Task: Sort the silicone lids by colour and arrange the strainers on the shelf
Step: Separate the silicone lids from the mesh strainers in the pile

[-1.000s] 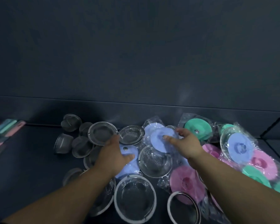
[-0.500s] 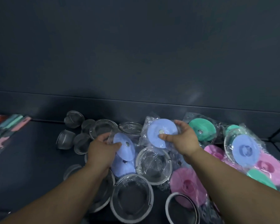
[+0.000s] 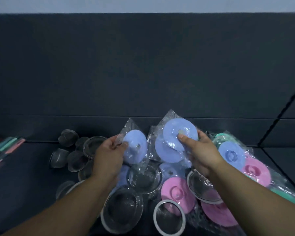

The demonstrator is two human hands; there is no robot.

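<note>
Dim bluish light, motion blur across the whole frame, wide-angle bending at edges, faint glare on plastic bags (image 3: 169,116)

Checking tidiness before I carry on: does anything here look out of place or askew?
Yes. Colours are mixed on the right: a blue lid lies among pink lids and green lids. Another pink lid sits between large strainers, and small strainers at left lie tipped over. The left hand and right hand hold bagged blue lids.

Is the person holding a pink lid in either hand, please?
No, the left hand grips one bagged blue lid and the right hand grips bagged blue lids.
</note>
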